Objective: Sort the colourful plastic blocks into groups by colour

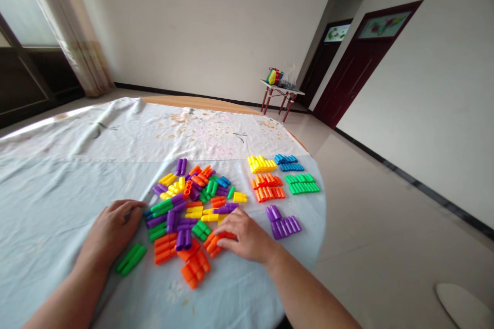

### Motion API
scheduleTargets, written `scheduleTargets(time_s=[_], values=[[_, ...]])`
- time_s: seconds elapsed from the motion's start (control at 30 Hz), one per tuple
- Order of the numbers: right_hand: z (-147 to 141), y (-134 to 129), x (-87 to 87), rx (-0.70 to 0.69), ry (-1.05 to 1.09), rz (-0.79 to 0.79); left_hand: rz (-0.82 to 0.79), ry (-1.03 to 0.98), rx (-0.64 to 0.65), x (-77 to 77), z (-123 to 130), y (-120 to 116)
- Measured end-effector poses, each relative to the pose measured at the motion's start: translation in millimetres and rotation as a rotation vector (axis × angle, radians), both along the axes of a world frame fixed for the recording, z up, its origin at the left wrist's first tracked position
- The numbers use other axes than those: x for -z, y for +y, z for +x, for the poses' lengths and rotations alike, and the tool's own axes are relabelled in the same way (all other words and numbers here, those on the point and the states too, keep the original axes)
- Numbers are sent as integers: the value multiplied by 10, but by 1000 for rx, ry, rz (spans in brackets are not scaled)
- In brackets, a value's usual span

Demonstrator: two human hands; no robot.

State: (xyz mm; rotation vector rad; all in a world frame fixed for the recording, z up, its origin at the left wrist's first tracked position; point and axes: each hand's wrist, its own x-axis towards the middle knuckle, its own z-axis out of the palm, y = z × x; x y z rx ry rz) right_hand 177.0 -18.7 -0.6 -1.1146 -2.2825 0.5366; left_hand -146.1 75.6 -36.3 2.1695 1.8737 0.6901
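Observation:
A mixed pile of plastic tube-shaped building blocks in purple, orange, green, yellow and blue lies on the cloth between my hands. My left hand rests at the pile's left edge, fingers loosely bent and reaching toward a dark blue block; it holds nothing that I can see. A green block lies just below that hand. My right hand is at the pile's right side, thumb and fingers closed on an orange block. Near it are a green block and more orange blocks.
Right of the pile, blocks lie grouped by colour: yellow, blue, orange, green and purple. A floral cloth covers the round table. A small side table with bags stands by the far wall.

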Motion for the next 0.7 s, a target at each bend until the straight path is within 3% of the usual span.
scheduleTargets(time_s=[0.17, 0.33, 0.47, 0.6, 0.7], values=[[77, -14, -62, -18, 68, -52, -11, -4, -14, -10, 9, -15], [108, -36, -70, 159, 307, -214, -18, -9, -14, -6, 2, -14], [99, -56, -28, 209, 386, -314, -24, -8, -24, -5, 2, -8], [105, -13, 21, 292, 432, -257, -31, -10, -21, -18, 13, -6], [120, 36, 38, 352, 376, -116, -32, -13, -22, -21, 12, -5]])
